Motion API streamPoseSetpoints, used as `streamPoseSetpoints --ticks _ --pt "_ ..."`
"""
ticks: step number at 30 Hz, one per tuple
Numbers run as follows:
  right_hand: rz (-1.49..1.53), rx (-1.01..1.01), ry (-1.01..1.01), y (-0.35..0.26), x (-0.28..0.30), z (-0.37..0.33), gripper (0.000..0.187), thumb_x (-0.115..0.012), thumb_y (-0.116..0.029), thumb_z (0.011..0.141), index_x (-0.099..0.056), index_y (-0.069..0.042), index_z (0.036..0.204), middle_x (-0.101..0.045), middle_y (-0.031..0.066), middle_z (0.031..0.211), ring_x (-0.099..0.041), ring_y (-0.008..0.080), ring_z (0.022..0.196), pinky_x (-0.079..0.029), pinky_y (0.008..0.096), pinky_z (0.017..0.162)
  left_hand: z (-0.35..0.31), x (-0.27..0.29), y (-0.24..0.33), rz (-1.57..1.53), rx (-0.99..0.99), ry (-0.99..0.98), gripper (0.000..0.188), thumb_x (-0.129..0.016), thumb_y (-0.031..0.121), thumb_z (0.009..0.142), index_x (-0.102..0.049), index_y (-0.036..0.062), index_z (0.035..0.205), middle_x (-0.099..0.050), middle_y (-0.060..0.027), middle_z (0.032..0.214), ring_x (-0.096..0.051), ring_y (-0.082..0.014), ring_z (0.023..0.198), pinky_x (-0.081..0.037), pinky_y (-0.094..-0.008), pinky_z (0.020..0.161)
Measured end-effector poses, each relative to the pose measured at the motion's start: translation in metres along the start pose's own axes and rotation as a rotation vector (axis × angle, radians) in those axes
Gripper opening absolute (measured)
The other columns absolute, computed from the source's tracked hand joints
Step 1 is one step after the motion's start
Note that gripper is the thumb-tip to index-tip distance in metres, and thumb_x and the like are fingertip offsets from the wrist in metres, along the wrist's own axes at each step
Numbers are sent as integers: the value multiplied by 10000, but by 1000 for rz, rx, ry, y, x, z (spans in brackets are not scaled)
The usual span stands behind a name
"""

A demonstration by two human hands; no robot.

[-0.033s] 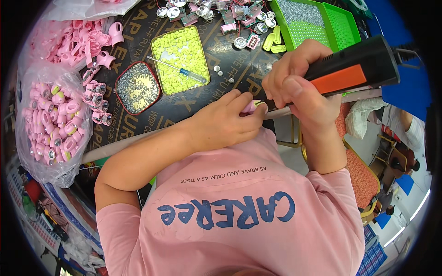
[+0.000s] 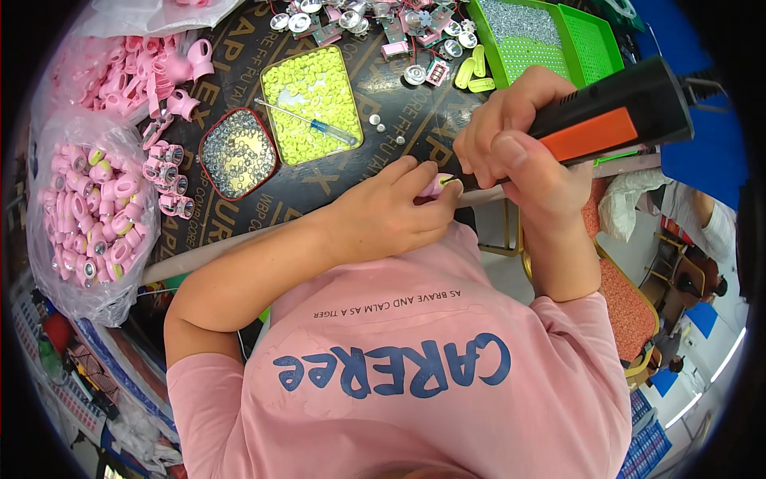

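Observation:
My left hand (image 2: 391, 203) is closed around a small pink plastic casing (image 2: 435, 185) with a yellow-green part, near the table's front edge. Most of the casing is hidden by the fingers. In my right hand (image 2: 523, 152) is a black electric screwdriver (image 2: 614, 112) with an orange panel, its body slanting up to the right. The fist wraps its lower end, which points down left toward the casing. Whether the bit touches it cannot be made out. Beyond my left hand stands a tray of yellow-green caps (image 2: 307, 88) with a small screwdriver (image 2: 331, 130) lying across it.
A red-rimmed tin of clear lenses (image 2: 239, 180) stands left of the caps. Clear bags of assembled pink pieces (image 2: 96, 211) and loose pink parts (image 2: 120, 72) fill the left side. Circuit boards with reflectors (image 2: 415, 28) lie at the back, beside a green tray of screws (image 2: 523, 24).

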State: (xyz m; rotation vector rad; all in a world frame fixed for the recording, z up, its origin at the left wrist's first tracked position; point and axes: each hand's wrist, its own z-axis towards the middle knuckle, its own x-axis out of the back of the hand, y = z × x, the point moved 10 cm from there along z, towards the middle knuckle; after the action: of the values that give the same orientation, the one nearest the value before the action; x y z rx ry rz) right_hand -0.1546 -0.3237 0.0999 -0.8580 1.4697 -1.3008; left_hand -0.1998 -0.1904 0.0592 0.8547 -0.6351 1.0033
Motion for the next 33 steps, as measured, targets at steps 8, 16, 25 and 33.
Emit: streamPoseSetpoints --ticks 8,16,25,33 --pt "-84 236 -242 -16 -24 -10 231 -671 -34 898 -446 -84 910 -536 66 659 -519 149 534 -477 331 561 -1 4 -11 -186 111 62 246 -655 151 741 -687 1 934 -595 -110 1126 -579 -358 1047 -534 -453 853" --pt "-274 202 -252 -15 -30 -12 274 -730 -54 881 -459 -86 905 -564 65 678 -537 142 554 -487 326 575 -7 -6 -15 -235 108 52 186 -666 159 733 -676 42 877 -592 -94 1104 -569 -355 1087 -539 -447 873" --pt "-58 214 117 -27 35 24 337 -761 54 777 -563 -26 1038 -659 104 888 -642 169 774 -544 317 719 -36 61 -69 -344 632 382 196 -708 -52 839 -597 20 984 -659 -188 1227 -655 -391 1097 -543 -445 926" --pt "-1328 37 -12 -40 23 -8 282 -821 10 766 -710 12 1025 -715 93 834 -720 182 786 -560 326 712 -98 73 -120 -1402 1137 714 348 -740 0 888 -522 60 1152 -634 -168 1299 -644 -235 1147 -586 -364 849"
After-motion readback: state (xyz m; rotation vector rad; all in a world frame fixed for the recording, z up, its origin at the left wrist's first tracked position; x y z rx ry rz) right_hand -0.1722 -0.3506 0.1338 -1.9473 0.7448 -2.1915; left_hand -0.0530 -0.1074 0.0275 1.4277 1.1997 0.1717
